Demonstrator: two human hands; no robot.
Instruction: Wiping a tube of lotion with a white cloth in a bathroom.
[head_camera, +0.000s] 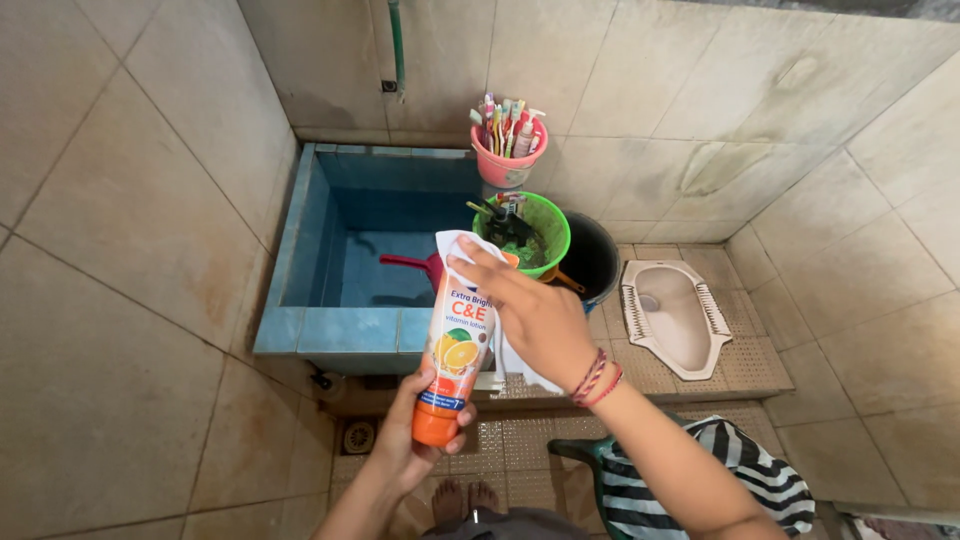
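A lotion tube (456, 348), white with an orange cap at its lower end, is held roughly upright in front of the person, its long axis running from the cap near the body up and slightly away toward the blue tiled water basin (300, 330). The left hand (415, 440) is closed around the cap end from below, fingers wrapped about the lowest part of the tube. The right hand (535, 315) comes in from the right and is pressed over the tube's upper end through a white cloth (470, 245), which is draped over the top and hangs down behind the tube. Both hands are thus in contact with the tube, one at each end, the left being the lower and nearer to the body. Beyond the hands, a green basket (548, 228), a dark bucket (595, 255) and a pink cup of toothbrushes (508, 165) stand near the basin's corner, well apart from the tube. A squat toilet (675, 315) lies to the right.
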